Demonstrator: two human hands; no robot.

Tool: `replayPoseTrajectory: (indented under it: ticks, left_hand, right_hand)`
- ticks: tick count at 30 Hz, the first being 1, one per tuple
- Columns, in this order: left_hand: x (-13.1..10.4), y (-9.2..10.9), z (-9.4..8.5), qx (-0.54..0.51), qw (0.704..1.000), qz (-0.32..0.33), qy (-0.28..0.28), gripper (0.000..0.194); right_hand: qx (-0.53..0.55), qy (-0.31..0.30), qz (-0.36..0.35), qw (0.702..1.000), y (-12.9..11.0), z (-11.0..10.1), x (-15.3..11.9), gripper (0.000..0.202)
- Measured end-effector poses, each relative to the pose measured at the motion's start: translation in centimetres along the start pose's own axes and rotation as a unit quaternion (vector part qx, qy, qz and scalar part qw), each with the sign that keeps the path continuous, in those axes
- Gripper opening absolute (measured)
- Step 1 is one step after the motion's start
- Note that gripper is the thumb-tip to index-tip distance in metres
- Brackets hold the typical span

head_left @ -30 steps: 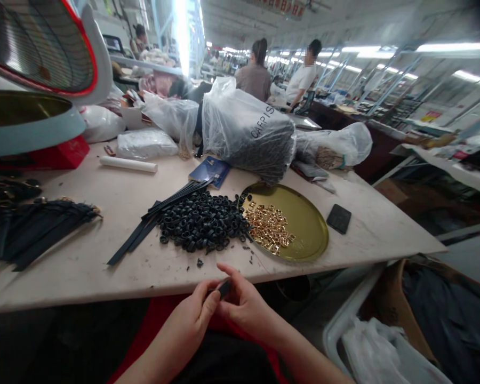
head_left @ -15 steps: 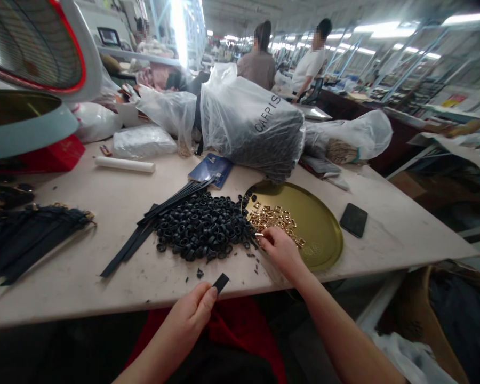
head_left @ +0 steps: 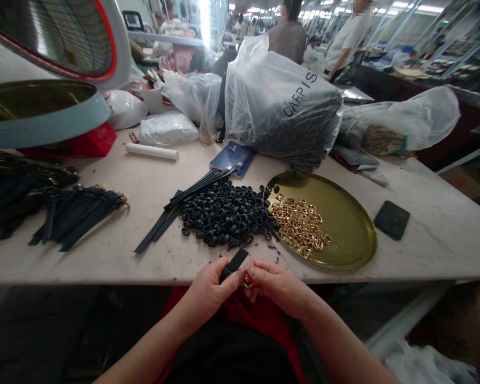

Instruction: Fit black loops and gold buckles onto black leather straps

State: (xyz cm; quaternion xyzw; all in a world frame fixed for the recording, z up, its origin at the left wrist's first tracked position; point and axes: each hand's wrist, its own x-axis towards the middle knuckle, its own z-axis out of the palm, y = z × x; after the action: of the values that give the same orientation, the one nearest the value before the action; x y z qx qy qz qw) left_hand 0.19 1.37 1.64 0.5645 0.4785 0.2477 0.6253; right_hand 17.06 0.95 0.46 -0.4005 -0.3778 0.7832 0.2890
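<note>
Close to the table's front edge, my left hand [head_left: 215, 284] pinches a black strap [head_left: 237, 260], its flat end sticking up past the fingers. My right hand [head_left: 278, 282] is beside it, fingers closed on a small gold buckle [head_left: 248, 280] held against the strap. Whether the strap passes through the buckle cannot be made out. Just beyond the hands lies a heap of black strap loops [head_left: 228, 216]. To its right, a pile of gold buckles [head_left: 300, 226] rests on a round gold tray [head_left: 350, 229]. Several long black straps [head_left: 176, 205] lean on the heap's left side.
Bundled black straps [head_left: 84, 210] lie at the left, below a fan heater [head_left: 64, 42]. A blue booklet [head_left: 232, 158], a white roll [head_left: 152, 152] and a large plastic bag [head_left: 280, 106] stand farther back. A phone-like dark slab [head_left: 392, 220] lies right of the tray.
My right hand has come from the buckle pile back to my left hand, bringing a gold buckle. The strap stays in my left hand. The view has shifted, moving the table contents rightward.
</note>
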Motion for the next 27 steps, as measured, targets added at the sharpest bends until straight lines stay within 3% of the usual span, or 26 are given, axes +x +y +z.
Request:
replayPoseTrajectory:
  ticks: [3,5,7,10,15,18,22,25,27]
  left_hand:
    - [-0.8,-0.2,0.0,-0.014,0.999,0.001,0.04,0.027]
    - [-1.3,-0.3,0.1,-0.038,0.998,-0.003,0.046,0.028]
    - [-1.7,-0.6,0.4,-0.051,0.998,-0.004,0.037,0.028]
    - [-2.4,-0.7,0.7,-0.047,0.998,0.005,0.038,0.026]
    - [-3.9,-0.2,0.8,-0.027,0.998,0.031,0.057,0.028]
    - [-4.6,0.1,0.9,0.075,0.995,0.035,0.06,0.025]
    - [-5.3,0.2,1.0,0.24,0.969,0.025,0.053,0.02]
    - [-5.8,0.1,0.7,0.24,0.967,0.018,0.084,0.022]
    - [-6.2,-0.1,0.4,0.2,0.975,0.018,0.101,0.026]
  right_hand:
    - [-0.148,0.077,-0.082,0.983,-0.2,1.1,-0.7,0.02]
    - [-0.279,0.146,-0.167,0.934,-0.5,1.9,-1.3,0.016]
    - [-0.323,0.19,-0.206,0.904,-0.6,2.6,-1.7,0.015]
    - [-0.243,0.2,-0.174,0.933,-0.4,3.2,-2.2,0.019]
    - [-0.008,0.157,-0.105,0.982,1.5,4.3,-2.1,0.027]
    - [0.038,0.119,-0.098,0.987,2.9,5.3,-2.1,0.029]
    - [0.059,0.071,-0.069,0.993,4.0,6.7,-2.6,0.022]
    - [0.15,0.059,-0.016,0.987,4.1,6.7,-2.8,0.024]
    - [0.223,0.104,-0.013,0.969,4.2,6.2,-2.4,0.021]
